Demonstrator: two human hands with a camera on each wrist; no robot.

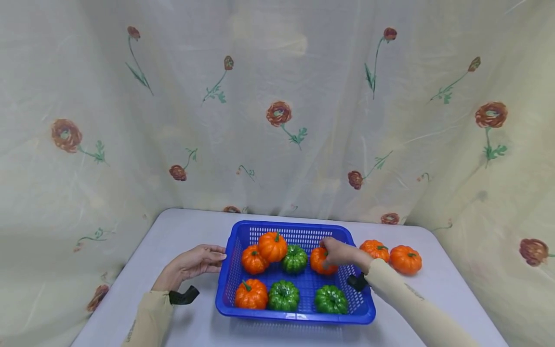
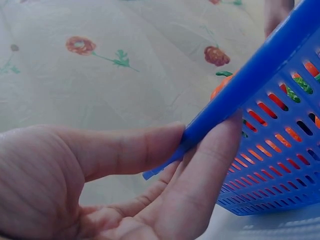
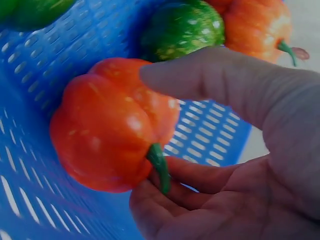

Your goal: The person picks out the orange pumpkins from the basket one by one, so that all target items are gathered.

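Observation:
A blue plastic basket [image 1: 222,289] stands on the table with orange and green toy pumpkins inside. My left hand [image 1: 195,262] pinches its left rim; the left wrist view shows thumb and fingers on either side of the blue rim [image 2: 250,75]. Inside the basket's right part, my right hand [image 1: 344,253] grips an orange pumpkin [image 3: 105,130] with a green stem. The thumb lies on one side of it, the fingers on the other, near the stem. Beside it is a green pumpkin [image 1: 295,259]. One orange pumpkin [image 1: 272,247] sits higher at the back left, against another orange pumpkin [image 1: 254,260].
Two orange pumpkins, one nearer the basket [image 1: 375,250] and one farther right [image 1: 406,260], lie on the white table [image 1: 186,231]. Along the basket's front are an orange pumpkin [image 1: 251,294] and two green pumpkins [image 1: 284,296]. A flowered curtain [image 1: 321,120] hangs behind.

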